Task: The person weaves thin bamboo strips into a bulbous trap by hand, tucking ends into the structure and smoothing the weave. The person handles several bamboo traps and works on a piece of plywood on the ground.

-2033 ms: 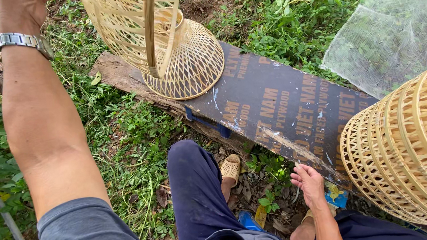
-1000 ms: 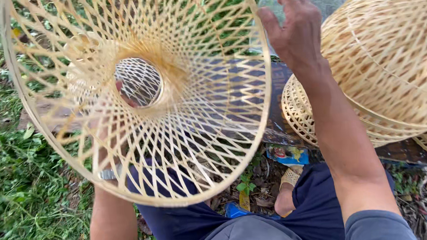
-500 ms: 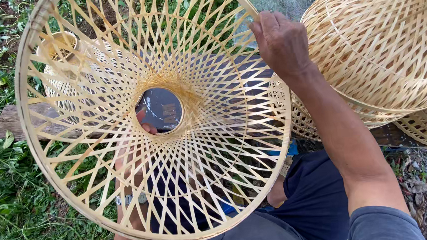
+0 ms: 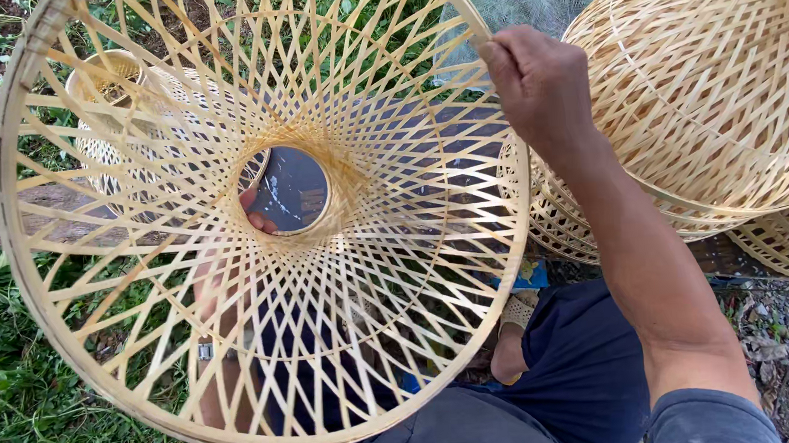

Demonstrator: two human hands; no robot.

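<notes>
A large open-weave bamboo cone basket fills the view, its wide mouth facing me and a round hole at its narrow end. My right hand grips the upper right rim. My left hand is behind the weave at the narrow neck, holding it from beneath, with a wristwatch showing through the strips lower down. Only the fingertips show at the hole.
A stack of finished woven bamboo baskets lies at the right. Another basket lies behind at the upper left on a dark board. Grass covers the left, gravel the lower right. My legs are below.
The basket has come closer and tilted so its hole faces me squarely. My right hand slid along the rim to the upper right.
</notes>
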